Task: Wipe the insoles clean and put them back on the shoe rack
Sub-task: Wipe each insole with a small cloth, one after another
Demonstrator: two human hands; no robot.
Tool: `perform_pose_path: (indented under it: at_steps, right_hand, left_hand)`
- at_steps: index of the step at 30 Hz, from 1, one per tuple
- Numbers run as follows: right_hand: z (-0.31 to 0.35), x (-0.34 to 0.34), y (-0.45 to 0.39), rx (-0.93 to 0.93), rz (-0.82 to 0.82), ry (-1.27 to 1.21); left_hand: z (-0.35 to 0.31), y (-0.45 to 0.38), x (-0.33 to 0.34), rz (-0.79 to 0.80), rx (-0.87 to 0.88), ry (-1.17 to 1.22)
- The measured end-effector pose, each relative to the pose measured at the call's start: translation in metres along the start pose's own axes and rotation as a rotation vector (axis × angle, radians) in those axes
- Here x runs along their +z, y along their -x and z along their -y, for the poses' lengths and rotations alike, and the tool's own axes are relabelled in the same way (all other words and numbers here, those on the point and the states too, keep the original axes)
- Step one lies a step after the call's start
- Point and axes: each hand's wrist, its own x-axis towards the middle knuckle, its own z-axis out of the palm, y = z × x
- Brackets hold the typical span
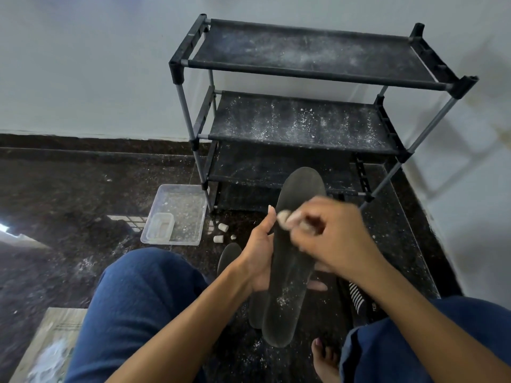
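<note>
My left hand (258, 252) grips a long dark grey insole (293, 261) from below and holds it toe-end up in front of me. White specks lie on its lower part. My right hand (331, 233) is closed on a small pale wad (283, 217) pressed to the insole's left edge; the hand is blurred. A second dark insole (228, 258) lies on the floor behind my left hand, mostly hidden. The black shoe rack (309, 120) stands ahead against the wall, its shelves bare and dusted with white powder.
A clear plastic tray (177, 214) with a smaller clear box inside sits on the dark speckled floor left of the rack. Small pale lumps (222, 230) lie beside it. A striped cloth (358, 298) rests near my right knee. Cardboard (52, 344) lies at bottom left.
</note>
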Motion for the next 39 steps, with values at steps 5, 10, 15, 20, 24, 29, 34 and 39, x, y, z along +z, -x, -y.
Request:
perform_pose_path:
  at_steps: [5, 10, 15, 20, 24, 29, 34, 39]
  right_hand:
    - [-0.017, -0.003, -0.02, -0.044, -0.238, 0.261]
    - [-0.005, 0.014, -0.005, 0.085, 0.159, 0.166]
    - [0.004, 0.001, 0.003, 0.192, 0.639, -0.079]
    - [-0.013, -0.002, -0.014, 0.001, -0.197, 0.111]
    - [-0.014, 0.012, -0.012, 0.037, 0.013, 0.284]
    - [-0.005, 0.026, 0.004, 0.043, 0.247, 0.215]
    - [-0.006, 0.025, -0.001, -0.019, 0.158, 0.299]
    - [-0.026, -0.001, -0.022, 0.039, -0.189, 0.352]
  left_hand:
    - [0.009, -0.005, 0.001, 0.119, -0.054, -0.033]
    - [0.005, -0.006, 0.001, -0.065, -0.018, -0.063]
    - [0.0, -0.004, -0.001, -0.124, 0.068, -0.075]
    - [0.004, -0.003, 0.003, -0.018, 0.005, -0.045]
    - [0.005, -0.004, 0.003, -0.062, -0.006, -0.089]
    - [0.002, -0.008, -0.004, -0.292, 0.055, -0.209]
    - [0.001, -0.006, 0.0, -0.302, 0.067, -0.165]
    - [0.01, -0.003, 0.008, -0.01, -0.003, -0.177]
